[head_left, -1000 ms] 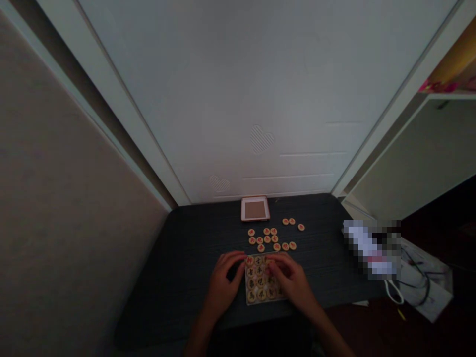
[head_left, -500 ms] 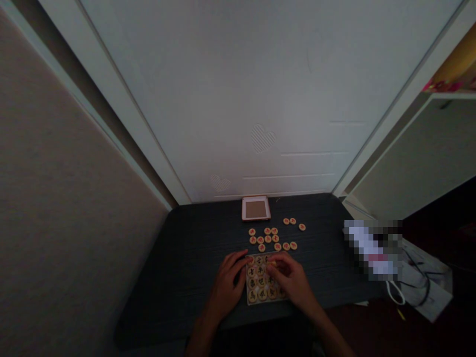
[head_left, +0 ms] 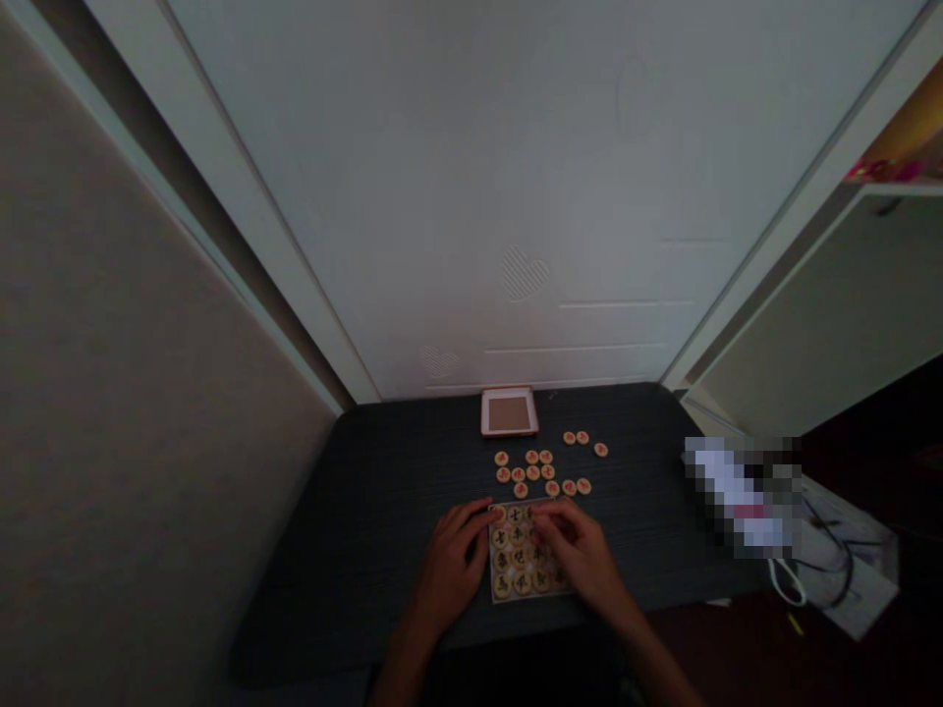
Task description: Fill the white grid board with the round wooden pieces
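Note:
Xiangqi pieces with black characters [head_left: 519, 558] sit in rows in a clear, shallow square tray [head_left: 491, 579] near the table's front edge. At the tray's left side lies my left hand [head_left: 457, 555], open, fingers stretched toward the top left corner and thumb apart at the edge. My right hand [head_left: 579, 550] covers the tray's right side. Its thumb and fingers are closed together at the top row, around a piece mostly hidden by them. Beyond the tray, several loose xiangqi pieces with red characters [head_left: 533, 472] lie scattered.
A shallow box with a reddish rim [head_left: 510, 434] and brown bottom stands at the back of the dark table [head_left: 383, 491], near the white panel [head_left: 442, 196]. Off the right end are a blurred-out object [head_left: 737, 496] and cables [head_left: 847, 560].
My right fingers have settled lower onto the top row; the piece seen between them earlier is now mostly hidden. My left hand stays in place. The view shifts slightly.

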The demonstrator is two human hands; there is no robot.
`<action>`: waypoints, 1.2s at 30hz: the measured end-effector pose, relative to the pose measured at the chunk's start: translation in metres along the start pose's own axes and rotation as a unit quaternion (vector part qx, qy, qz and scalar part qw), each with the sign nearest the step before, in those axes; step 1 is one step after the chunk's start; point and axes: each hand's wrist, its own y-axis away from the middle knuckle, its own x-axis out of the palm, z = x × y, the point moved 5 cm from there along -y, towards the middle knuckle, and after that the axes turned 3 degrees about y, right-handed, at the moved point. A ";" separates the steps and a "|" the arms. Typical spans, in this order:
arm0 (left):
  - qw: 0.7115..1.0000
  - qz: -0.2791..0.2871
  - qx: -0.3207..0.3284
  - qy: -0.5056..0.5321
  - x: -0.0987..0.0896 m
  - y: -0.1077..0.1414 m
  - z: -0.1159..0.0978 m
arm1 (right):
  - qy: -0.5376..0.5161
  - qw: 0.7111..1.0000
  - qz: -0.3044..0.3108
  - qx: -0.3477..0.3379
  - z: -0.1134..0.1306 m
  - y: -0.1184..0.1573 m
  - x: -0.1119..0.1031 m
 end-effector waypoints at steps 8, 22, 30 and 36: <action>1.000 -0.003 0.000 0.001 0.001 0.001 0.001 | -0.040 0.999 0.014 0.034 -0.002 0.001 0.001; 1.000 -0.003 -0.004 0.006 0.001 0.000 0.001 | -0.035 0.999 0.034 0.000 0.000 0.001 0.007; 1.000 -0.004 -0.008 0.008 0.005 0.001 0.006 | 0.025 0.998 0.046 -0.029 -0.005 -0.001 0.011; 1.000 0.002 -0.016 0.008 0.004 0.002 0.006 | 0.071 0.996 0.046 -0.021 0.000 -0.001 0.013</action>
